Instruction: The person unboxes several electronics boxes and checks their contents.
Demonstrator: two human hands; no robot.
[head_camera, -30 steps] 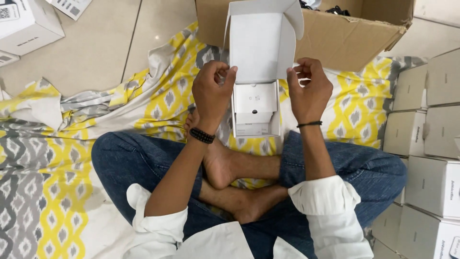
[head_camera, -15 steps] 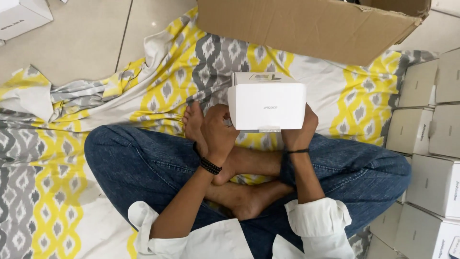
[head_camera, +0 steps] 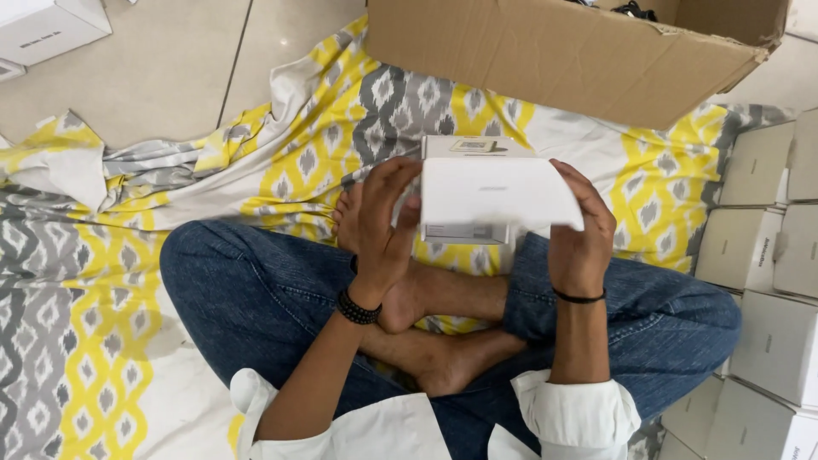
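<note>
Sitting cross-legged in jeans on a yellow-and-grey patterned sheet, the person holds a small white box up over the ankles, w/ both hands. Left hand clasps the box's left end, fingers spread along that edge; right hand clamps the right end, fingers curled over the top. So the box sits between the two palms, lid side facing the camera, prob. to keep it level and readable. Beyond it lies a big open cardboard carton. White boxes stacked at right, another top left, on the tiled floor.
</note>
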